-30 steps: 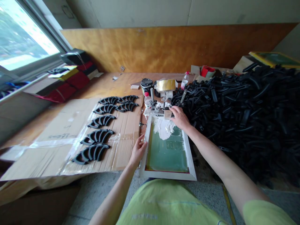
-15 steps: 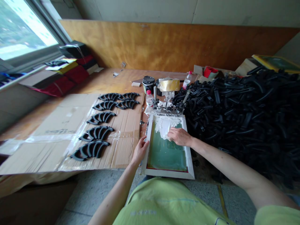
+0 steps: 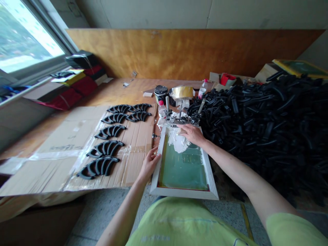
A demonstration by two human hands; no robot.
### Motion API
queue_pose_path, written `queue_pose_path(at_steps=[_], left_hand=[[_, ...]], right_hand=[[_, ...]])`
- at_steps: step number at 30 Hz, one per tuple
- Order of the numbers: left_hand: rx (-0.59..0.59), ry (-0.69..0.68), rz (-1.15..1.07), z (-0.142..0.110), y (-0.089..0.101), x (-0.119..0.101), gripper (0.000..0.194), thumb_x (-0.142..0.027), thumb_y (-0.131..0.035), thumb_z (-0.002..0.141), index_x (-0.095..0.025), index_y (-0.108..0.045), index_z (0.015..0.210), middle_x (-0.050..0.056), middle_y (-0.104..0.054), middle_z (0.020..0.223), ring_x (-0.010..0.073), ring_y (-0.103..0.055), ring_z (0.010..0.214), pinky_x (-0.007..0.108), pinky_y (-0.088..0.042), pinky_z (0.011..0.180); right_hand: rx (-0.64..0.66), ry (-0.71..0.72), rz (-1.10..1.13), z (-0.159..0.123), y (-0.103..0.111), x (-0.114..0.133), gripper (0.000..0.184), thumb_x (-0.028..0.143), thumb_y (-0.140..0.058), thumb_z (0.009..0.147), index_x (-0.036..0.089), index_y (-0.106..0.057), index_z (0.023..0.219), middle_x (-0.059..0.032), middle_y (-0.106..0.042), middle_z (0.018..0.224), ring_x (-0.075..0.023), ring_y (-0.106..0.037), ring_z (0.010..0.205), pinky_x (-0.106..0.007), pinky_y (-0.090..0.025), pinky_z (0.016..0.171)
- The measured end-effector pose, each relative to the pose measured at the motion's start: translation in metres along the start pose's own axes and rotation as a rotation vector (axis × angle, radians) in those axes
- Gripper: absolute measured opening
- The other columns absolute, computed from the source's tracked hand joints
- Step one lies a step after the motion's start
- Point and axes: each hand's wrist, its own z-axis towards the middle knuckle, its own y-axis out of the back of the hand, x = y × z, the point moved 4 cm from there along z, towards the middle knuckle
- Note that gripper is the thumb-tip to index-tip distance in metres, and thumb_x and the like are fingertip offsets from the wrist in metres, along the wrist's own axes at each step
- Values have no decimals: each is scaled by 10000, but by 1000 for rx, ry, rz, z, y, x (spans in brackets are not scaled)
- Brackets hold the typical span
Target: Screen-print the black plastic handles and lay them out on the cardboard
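Observation:
A screen printing frame (image 3: 214,194) with pale wooden edges and green mesh lies in front of me, its far end at a metal clamp (image 3: 183,119). My left hand (image 3: 150,162) grips the frame's left edge, fingers partly curled. White ink (image 3: 179,145) is smeared thickly over the far part of the mesh. Above that ink is my right hand (image 3: 193,135), near the clamp, its fingers bent over a small tan piece whose kind is unclear. What lies beneath the frame is hidden.
Curved black plastic parts (image 3: 98,167) lie in fanned rows on the cardboard (image 3: 61,153) at left. A large heap of black parts (image 3: 256,130) crowds the right side. Behind the clamp stand a black tub (image 3: 161,94), a tape roll (image 3: 182,92) and red-capped bottles (image 3: 203,89).
My right hand has moved away from me, from the middle of the ink to the clamp end. The frame's near end has risen slightly, with my left hand still at its edge.

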Motion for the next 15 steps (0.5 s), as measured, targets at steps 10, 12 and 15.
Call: queue_pose_path(at_steps=[10,12,15], left_hand=[[-10,-344,-219,20,-14,-139,523,-563,-579,786,-172,-615,1131,65,-673,983,166,-651,801,279,-524,672],[-65,-353,-250,27,-19,-135,501,-550,-555,808,-177,-587,1143,64,-670,977,156,-650,795,255,-520,643],[-91,-252,-271,23,-31,-94,509,-560,-550,823,-187,-555,1170,69,-682,964,143,-646,769,220,-509,608]], right_hand=[[-422,-609,59,-45,43,-113,271,261,-428,928,138,-615,1080,-101,-670,840,-217,-605,786,-332,-455,758],[-330,-552,83,-66,11,-99,197,264,-522,888,162,-628,1020,-86,-668,831,-216,-603,804,-333,-459,784],[-39,-293,90,-79,-41,-50,263,284,-664,820,210,-625,1070,-63,-650,966,-219,-581,945,-350,-446,860]])
